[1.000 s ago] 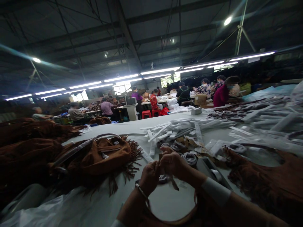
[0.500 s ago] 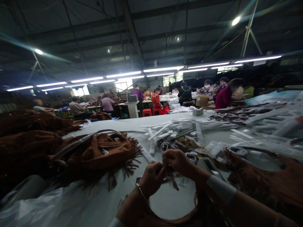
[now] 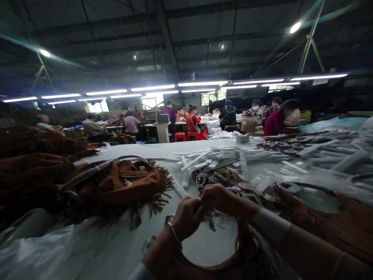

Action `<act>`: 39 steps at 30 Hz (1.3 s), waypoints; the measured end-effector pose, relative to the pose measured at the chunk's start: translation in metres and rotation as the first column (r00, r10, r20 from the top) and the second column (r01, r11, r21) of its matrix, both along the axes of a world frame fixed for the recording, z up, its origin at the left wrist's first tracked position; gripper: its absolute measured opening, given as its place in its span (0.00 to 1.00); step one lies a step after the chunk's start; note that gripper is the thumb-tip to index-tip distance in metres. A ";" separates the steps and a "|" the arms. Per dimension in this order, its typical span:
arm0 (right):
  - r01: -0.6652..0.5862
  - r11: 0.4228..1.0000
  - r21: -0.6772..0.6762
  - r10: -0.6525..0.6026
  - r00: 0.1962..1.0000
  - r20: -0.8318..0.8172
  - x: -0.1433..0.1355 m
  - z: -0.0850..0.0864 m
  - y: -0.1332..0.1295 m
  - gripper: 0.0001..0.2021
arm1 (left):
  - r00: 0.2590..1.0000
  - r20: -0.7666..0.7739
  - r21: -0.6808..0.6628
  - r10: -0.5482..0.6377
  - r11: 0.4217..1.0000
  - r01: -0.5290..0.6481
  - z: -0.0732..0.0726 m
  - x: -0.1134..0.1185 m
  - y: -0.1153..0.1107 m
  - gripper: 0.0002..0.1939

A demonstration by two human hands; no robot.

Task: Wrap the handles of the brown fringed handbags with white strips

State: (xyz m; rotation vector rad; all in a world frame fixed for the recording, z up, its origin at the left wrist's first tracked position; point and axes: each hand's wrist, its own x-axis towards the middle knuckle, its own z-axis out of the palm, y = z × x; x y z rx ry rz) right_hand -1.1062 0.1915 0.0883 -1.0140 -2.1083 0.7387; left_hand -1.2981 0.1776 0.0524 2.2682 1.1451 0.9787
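Plainly, the relation that counts for us here is how the brown bag (image 3: pixel 247 252) lies from our hands: on our own side of them, low between the forearms, its scooped edge curving from under the left wrist round to beneath the right forearm. A thin strip (image 3: pixel 210 223) hangs just below the meeting fingertips, its long axis slanting down towards us and a little to the right. Our right hand (image 3: pixel 220 198) sits more directly above that strip, while our left hand (image 3: pixel 188 217) is lower and nearer to us.

Both hands are closed in a pinch, fingertips meeting, and we judge that they grip the strip between them; its upper end is covered, so we cannot tell how it joins the bag.

The bag looks soft and dark reddish brown, with loose strands along its right side; much of it is in shadow or cut off by the lower edge. Its curve frames a bare, pale patch of counter (image 3: pixel 210 247). The strip looks greyish and partly clear, darker at its lower tip, though too dim for us to name its material.
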 end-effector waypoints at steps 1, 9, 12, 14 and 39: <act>0.026 1.000 -0.001 -0.026 0.999 0.029 0.000 -0.001 0.005 0.02 | 1.000 -0.006 0.016 0.003 1.000 -0.003 0.000 0.001 0.000 0.13; -0.057 0.993 -0.102 0.080 0.969 0.233 -0.001 -0.006 0.023 0.07 | 0.993 -0.118 0.107 0.013 0.994 -0.001 0.000 0.001 0.001 0.11; 0.020 0.994 0.108 -0.054 0.945 0.322 -0.007 -0.005 0.013 0.06 | 0.987 -0.159 0.021 0.001 1.000 0.002 0.000 -0.003 0.004 0.11; 0.052 0.966 0.252 -0.154 0.903 0.402 -0.012 -0.005 0.003 0.06 | 0.985 -0.154 -0.091 -0.079 0.994 0.065 -0.001 -0.006 0.008 0.11; 0.123 0.673 0.729 -0.406 0.886 0.225 -0.007 -0.059 -0.064 0.12 | 0.955 0.275 -0.515 -0.111 0.822 0.244 -0.015 -0.003 0.022 0.19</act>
